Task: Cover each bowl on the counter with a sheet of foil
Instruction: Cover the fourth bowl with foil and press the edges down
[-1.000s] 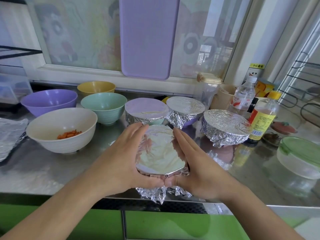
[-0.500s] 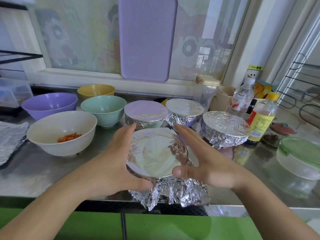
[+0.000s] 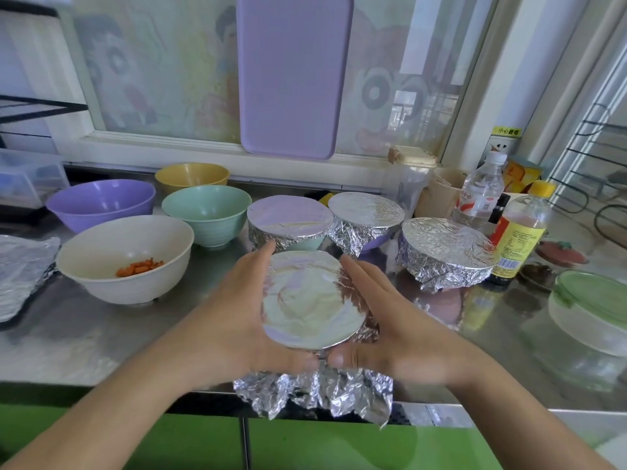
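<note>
Head view: a steel counter [image 3: 101, 340] runs under a window with a purple board [image 3: 291, 72] leaning on the glass. Far right stand bottles [image 3: 519, 232] and a green-lidded container [image 3: 590, 310].

At the near edge, in the middle, sits the bowl I am working on, its foil [image 3: 312, 300] drawn flat over the mouth. My left hand [image 3: 237, 320] cups its left side and my right hand [image 3: 400, 330] its right, fingers fairly straight along the wall, thumbs nearly meeting at the near rim. Both hands press the sheet against the bowl rather than clench it. A loose skirt of foil hangs crumpled below my thumbs, over the counter edge.

Three covered bowls [image 3: 448, 252] stand just behind, to the right. To the left, four are open: white bowl [image 3: 125, 256] with orange bits inside, green bowl [image 3: 207, 212], purple bowl [image 3: 101, 201], yellow bowl [image 3: 191, 174]. Spare foil [image 3: 23, 266] lies at the far left.

I judge this to be the sealing step on the fourth bowl, roughly halfway through the task. Next I would tuck that hanging skirt under and against the near wall, pressing round the rim. After that I would set this bowl with the finished ones and reach left for a fresh sheet for the white bowl.
</note>
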`<action>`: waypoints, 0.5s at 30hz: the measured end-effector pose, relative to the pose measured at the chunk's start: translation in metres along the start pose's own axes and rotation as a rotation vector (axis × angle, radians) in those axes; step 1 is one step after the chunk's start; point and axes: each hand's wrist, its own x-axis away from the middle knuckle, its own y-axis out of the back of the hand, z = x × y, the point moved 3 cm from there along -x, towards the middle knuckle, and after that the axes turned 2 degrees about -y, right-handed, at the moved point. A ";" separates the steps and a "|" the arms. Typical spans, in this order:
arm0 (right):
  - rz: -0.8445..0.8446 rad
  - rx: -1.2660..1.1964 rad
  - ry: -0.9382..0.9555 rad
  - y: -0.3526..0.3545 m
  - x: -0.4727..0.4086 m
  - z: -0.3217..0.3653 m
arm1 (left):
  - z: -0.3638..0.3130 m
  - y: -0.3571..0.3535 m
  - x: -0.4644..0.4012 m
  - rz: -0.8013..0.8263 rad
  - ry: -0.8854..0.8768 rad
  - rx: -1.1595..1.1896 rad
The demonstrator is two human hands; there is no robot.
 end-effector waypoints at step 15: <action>0.034 0.023 -0.010 -0.010 -0.011 -0.001 | -0.011 -0.001 0.009 -0.087 0.055 -0.038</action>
